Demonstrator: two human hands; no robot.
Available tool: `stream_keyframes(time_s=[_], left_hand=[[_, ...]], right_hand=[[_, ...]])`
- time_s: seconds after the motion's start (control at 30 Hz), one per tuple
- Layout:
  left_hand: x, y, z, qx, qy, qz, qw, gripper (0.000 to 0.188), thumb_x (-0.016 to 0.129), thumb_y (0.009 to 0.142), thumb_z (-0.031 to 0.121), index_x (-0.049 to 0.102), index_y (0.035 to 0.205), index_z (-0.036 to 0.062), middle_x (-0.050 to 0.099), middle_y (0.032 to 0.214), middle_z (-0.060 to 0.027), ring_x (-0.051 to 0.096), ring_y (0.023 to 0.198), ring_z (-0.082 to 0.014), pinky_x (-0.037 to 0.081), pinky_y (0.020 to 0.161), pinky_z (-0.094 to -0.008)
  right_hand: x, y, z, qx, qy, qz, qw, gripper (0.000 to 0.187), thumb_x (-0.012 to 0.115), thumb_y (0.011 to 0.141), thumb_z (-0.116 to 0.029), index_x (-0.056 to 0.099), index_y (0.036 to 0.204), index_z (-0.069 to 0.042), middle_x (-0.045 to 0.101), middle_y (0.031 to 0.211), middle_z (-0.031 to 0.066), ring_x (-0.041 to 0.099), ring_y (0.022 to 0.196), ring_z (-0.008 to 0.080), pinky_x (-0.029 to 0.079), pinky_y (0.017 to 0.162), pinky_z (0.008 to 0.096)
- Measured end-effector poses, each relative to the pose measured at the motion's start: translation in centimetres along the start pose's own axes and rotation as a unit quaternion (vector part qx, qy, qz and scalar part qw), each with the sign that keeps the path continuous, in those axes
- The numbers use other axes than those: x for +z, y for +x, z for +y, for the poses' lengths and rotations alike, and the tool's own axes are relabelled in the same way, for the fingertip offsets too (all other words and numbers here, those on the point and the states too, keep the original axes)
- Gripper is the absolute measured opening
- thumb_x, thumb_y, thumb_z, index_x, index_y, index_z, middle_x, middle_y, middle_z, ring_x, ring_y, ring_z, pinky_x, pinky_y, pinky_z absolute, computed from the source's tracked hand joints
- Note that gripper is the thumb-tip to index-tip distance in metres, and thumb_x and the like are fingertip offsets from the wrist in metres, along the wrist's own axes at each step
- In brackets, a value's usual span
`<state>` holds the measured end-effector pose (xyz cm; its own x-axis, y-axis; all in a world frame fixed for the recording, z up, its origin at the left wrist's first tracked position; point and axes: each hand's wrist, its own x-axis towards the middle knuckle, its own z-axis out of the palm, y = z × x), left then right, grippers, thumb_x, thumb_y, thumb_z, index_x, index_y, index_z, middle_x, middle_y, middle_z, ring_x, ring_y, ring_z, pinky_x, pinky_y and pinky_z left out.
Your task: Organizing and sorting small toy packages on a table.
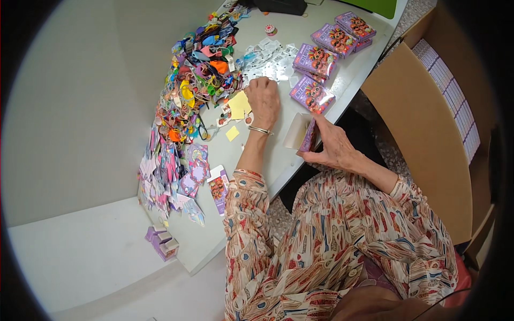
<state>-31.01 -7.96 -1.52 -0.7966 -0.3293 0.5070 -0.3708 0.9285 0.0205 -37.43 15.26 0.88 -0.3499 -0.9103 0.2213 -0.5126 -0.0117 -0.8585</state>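
Note:
My right hand (333, 144) grips a small purple carton (309, 136) at the table's right edge; its white end flap stands open and faces left. My left hand (263, 100) is closed, palm down, by the near side of some small clear plastic packets (270, 61). Whatever its fingers pinch is hidden under them. Just left of that hand lie yellow paper squares (239, 105) and small picture cutouts (223, 115). Beyond my right hand, a purple carton (312, 96) with a cartoon picture lies flat, closed.
A heap of colourful trinkets (206, 69) runs along the table's left side, with shiny pink-purple cards (166, 176) nearer me. More purple cartons (342, 40) are stacked at the far right. A flattened carton (219, 190) lies by my left sleeve. A large cardboard box (423, 128) stands at right.

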Motion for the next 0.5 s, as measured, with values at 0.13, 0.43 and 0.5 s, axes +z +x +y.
stream_keyframes(time_s=[0.13,0.43,0.5], left_hand=[[-1.9,-0.5,-1.7,-0.121,-0.262,0.145,0.946,0.007,0.064,0.084,0.007,0.069,0.087,0.0043,0.066,0.084,-0.0048,0.059,0.075,-0.0213,0.042,0.067,-0.0314],[-12.6,-2.5,3.9,-0.298,-0.495,0.124,0.807,0.008,0.064,0.090,0.007,0.063,0.096,0.0017,0.064,0.080,0.0006,0.057,0.070,-0.0042,0.043,0.061,-0.0201],[-12.6,-3.7,4.7,-0.314,-0.458,0.128,0.822,0.004,0.063,0.088,0.003,0.063,0.093,0.0027,0.064,0.079,-0.0017,0.059,0.069,-0.0107,0.045,0.062,-0.0244]], right_hand=[[0.0,0.3,-1.0,0.017,0.009,-0.021,1.000,0.092,0.079,0.068,-0.036,0.030,0.133,0.008,0.056,0.107,0.0292,0.060,0.092,0.0414,0.049,0.081,0.0431],[1.2,2.5,-1.8,0.010,-0.084,-0.008,0.996,0.069,0.076,0.071,-0.036,0.040,0.115,0.004,0.056,0.097,0.0231,0.058,0.091,0.0399,0.048,0.076,0.0459],[2.1,2.9,-1.7,-0.017,-0.110,0.006,0.994,0.069,0.077,0.069,-0.035,0.041,0.114,0.003,0.056,0.097,0.0214,0.058,0.090,0.0389,0.048,0.075,0.0459]])
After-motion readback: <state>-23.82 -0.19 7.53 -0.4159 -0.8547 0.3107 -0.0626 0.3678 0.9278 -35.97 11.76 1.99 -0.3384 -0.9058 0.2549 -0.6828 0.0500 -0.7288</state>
